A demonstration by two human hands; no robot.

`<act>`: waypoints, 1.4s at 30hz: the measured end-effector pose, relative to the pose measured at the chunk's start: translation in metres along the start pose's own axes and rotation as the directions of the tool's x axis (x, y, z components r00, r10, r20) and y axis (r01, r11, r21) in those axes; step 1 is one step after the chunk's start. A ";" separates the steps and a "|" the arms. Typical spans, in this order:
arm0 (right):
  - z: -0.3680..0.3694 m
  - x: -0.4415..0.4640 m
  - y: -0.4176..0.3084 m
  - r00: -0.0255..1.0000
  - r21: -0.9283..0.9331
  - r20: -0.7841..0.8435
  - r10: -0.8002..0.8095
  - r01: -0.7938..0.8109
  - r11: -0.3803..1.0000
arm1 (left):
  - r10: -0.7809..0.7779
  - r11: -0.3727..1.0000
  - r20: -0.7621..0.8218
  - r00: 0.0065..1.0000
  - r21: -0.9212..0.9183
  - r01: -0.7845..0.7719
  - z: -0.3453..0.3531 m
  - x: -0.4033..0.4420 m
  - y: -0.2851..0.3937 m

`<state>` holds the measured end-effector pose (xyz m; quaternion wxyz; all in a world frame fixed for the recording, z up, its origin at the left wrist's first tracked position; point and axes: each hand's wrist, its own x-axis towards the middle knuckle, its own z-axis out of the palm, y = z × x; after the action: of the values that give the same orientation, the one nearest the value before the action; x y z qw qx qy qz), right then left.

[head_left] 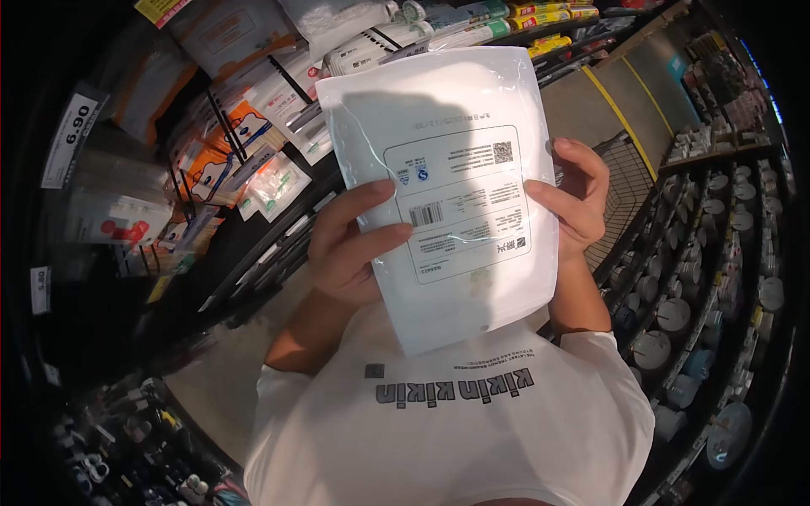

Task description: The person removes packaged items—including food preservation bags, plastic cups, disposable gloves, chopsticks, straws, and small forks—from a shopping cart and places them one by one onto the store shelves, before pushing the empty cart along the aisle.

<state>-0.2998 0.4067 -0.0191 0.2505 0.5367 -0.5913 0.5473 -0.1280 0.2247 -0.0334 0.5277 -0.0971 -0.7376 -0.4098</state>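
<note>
A large white packet (456, 202) lies nearest, printed panel upward, held up over the white shirt (456, 438). The left hand (350, 244) and right hand (575, 198) pinch its opposite sides — light, even tension should hold the film flat, and a slight tilt may cut the glare. Around are dark shelves (240, 244) of goods, grey floor (591, 101), a wire trolley (623, 198) and a small price tag (69, 139).

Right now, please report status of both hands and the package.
Left hand, right hand: holding white plastic package. Printed label faces camera. Only fingers overlap it.
</note>
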 end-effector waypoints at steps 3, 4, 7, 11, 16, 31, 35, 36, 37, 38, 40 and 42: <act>-0.009 -0.007 0.007 0.999 0.034 -0.023 0.028 -0.027 0.999 | -0.005 1.000 0.043 0.999 0.026 0.003 0.010 0.004 0.007; -0.009 -0.009 0.011 0.999 0.042 -0.023 0.030 -0.029 0.999 | -0.007 0.999 0.046 0.999 0.034 0.006 0.014 0.004 0.008; -0.015 -0.016 0.018 0.997 0.086 -0.044 0.057 -0.053 0.995 | -0.016 0.998 0.059 0.998 0.062 0.013 0.021 0.003 0.012; -0.014 -0.016 0.023 0.992 0.128 0.001 0.128 -0.127 0.984 | -0.043 0.991 0.045 0.998 0.127 0.037 0.028 -0.001 0.012; -0.031 -0.016 0.049 0.860 0.345 0.449 0.244 -0.419 0.840 | -0.663 0.744 0.114 0.740 -0.009 0.668 0.040 -0.012 0.001; -0.003 -0.012 0.014 0.315 0.348 0.492 0.811 -0.926 0.148 | -0.851 0.449 0.211 0.482 -0.185 0.874 0.040 -0.027 -0.009; 0.014 -0.021 0.018 0.342 0.363 0.470 0.814 -0.915 0.176 | -0.885 0.404 0.182 0.429 -0.157 0.901 0.035 -0.038 -0.013; 0.019 -0.030 0.023 0.364 0.392 0.404 0.839 -0.898 0.201 | -0.878 0.408 0.206 0.432 -0.151 0.900 0.035 -0.042 -0.015; 0.025 -0.034 0.025 0.380 0.417 0.335 0.862 -0.880 0.226 | -0.870 0.410 0.233 0.434 -0.147 0.900 0.031 -0.047 -0.018; 0.030 -0.036 0.021 0.365 0.448 0.310 0.878 -0.871 0.203 | -0.875 0.414 0.206 0.438 -0.149 0.898 0.025 -0.053 -0.023; 0.046 -0.044 0.022 0.386 0.453 0.300 0.872 -0.862 0.225 | -0.860 0.418 0.314 0.402 -0.018 0.908 0.015 -0.065 -0.033; 0.061 -0.056 0.028 0.352 0.436 0.311 0.883 -0.878 0.197 | -0.891 0.395 0.251 0.378 0.017 0.919 0.004 -0.073 -0.039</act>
<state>-0.2913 0.3655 -0.0960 -0.2648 0.1464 -0.6094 0.7328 -0.1226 0.2236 -0.1159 0.1254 0.2447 -0.6964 -0.6629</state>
